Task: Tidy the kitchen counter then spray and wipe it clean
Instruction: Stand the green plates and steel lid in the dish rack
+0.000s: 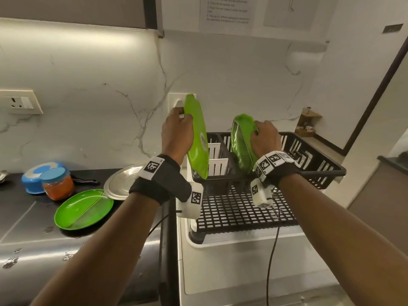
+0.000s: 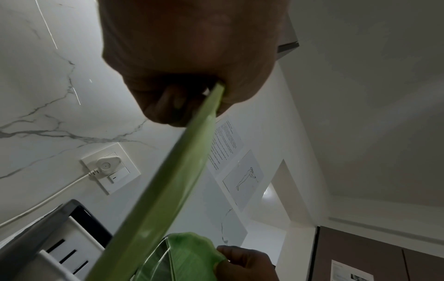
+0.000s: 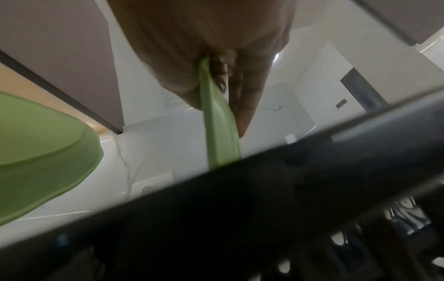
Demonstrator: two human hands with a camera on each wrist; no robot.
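no words or numbers can be read anywhere. the sheet of paper (image 1: 228, 10) taped to the wall above the dish rack carries several numbered lines of print, too blurred to make out; the left wrist view shows the same sheet (image 2: 225, 144), also unreadable, and beside it a sheet with a line drawing of a figure (image 2: 243, 177). the round sticker (image 1: 203, 141) on the green plate is illegible. the wrist bands bear only black-and-white square code markers (image 1: 152, 167).
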